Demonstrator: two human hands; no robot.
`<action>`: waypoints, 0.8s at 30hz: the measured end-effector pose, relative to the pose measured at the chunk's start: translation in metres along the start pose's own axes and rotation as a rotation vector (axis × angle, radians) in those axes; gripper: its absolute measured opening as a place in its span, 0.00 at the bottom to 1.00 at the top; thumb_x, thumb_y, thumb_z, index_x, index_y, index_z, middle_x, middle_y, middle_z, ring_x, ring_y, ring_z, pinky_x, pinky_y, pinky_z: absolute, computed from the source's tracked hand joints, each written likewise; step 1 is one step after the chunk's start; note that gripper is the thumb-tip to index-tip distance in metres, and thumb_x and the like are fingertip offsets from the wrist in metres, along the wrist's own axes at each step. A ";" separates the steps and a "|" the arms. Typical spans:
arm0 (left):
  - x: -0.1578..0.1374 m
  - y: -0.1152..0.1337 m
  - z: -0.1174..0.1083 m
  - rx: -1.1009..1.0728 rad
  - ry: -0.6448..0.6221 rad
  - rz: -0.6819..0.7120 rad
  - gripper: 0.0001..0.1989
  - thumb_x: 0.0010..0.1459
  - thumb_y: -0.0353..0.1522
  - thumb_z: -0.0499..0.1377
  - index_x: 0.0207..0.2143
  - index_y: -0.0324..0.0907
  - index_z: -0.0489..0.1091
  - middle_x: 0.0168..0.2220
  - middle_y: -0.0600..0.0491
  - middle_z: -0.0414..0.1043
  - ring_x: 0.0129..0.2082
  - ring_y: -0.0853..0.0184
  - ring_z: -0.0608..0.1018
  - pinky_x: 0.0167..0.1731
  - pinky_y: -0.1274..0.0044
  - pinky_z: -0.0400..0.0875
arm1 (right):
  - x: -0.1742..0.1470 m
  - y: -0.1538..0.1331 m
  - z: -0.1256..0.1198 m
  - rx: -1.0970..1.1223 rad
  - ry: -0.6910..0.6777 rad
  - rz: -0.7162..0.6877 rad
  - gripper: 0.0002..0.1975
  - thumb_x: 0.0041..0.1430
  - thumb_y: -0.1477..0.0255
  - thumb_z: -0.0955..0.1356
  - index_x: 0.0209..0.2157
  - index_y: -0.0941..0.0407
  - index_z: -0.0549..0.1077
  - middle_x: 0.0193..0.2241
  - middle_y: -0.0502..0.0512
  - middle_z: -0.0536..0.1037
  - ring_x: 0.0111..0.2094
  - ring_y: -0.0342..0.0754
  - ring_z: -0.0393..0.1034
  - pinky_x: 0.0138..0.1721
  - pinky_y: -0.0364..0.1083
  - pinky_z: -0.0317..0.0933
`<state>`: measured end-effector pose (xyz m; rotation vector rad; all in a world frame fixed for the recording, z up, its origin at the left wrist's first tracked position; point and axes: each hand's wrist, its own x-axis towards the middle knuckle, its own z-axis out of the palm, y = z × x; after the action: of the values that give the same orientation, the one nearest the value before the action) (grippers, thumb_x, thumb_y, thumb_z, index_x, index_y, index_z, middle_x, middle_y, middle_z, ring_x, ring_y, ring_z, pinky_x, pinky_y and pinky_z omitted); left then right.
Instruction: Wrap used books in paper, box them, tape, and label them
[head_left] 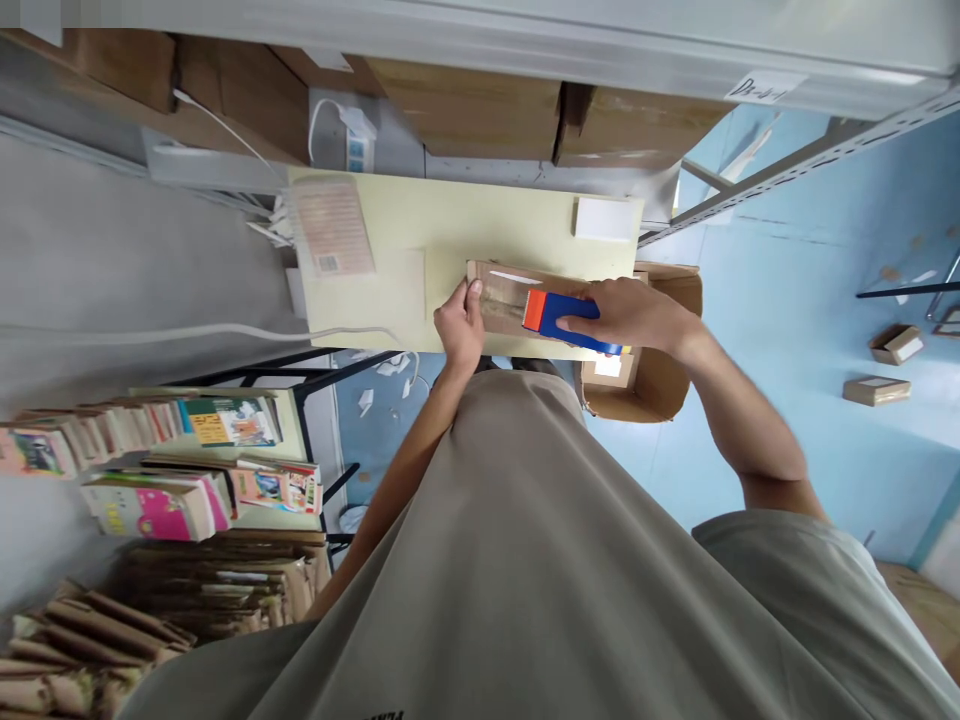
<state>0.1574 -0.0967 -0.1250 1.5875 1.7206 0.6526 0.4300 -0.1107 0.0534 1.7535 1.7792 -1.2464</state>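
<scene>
A slim brown cardboard box (507, 286) lies across the front of the pale yellow table (480, 215). My left hand (460, 324) is closed on the box's left end, with the thumb over its edge. In my right hand (639, 314) is a blue tape dispenser (574, 318) with an orange front end, which rests over the right part of the box. My fingers wrap round its blue body, and the far side of the dispenser is hidden. A strip of clear tape seems to lie on the box top.
A printed sheet (330, 228) and a white stack (602, 219) lie on the table. An open carton (671, 375) stands at its right. Books (232, 422) and stacked cardboard (217, 590) fill the left side. A metal shelf (525, 60) overhangs the back, and a white cable (247, 332) crosses the left.
</scene>
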 end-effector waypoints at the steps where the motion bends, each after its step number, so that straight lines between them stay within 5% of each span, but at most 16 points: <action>1: 0.003 0.003 0.000 0.006 -0.006 0.004 0.28 0.84 0.52 0.53 0.41 0.44 0.81 0.30 0.50 0.79 0.36 0.60 0.80 0.40 0.72 0.69 | -0.007 0.008 -0.001 0.001 0.013 0.009 0.27 0.79 0.45 0.67 0.40 0.54 0.81 0.29 0.58 0.81 0.33 0.55 0.75 0.36 0.51 0.59; 10: 0.025 -0.019 -0.022 0.119 0.051 -0.046 0.24 0.82 0.44 0.56 0.29 0.46 0.68 0.24 0.55 0.63 0.31 0.62 0.71 0.38 0.71 0.64 | -0.040 0.072 -0.012 0.093 -0.066 0.121 0.30 0.76 0.41 0.68 0.32 0.52 0.76 0.26 0.54 0.78 0.31 0.52 0.72 0.36 0.52 0.57; 24: 0.034 -0.031 -0.021 0.111 0.024 -0.028 0.25 0.81 0.43 0.57 0.28 0.48 0.60 0.24 0.58 0.55 0.30 0.64 0.61 0.38 0.71 0.60 | -0.026 0.091 -0.012 0.191 -0.165 0.081 0.31 0.71 0.37 0.70 0.36 0.52 0.76 0.30 0.56 0.79 0.33 0.53 0.71 0.37 0.53 0.58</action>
<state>0.1207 -0.0648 -0.1405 1.6338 1.8214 0.5726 0.5233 -0.1309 0.0491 1.7455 1.5264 -1.5221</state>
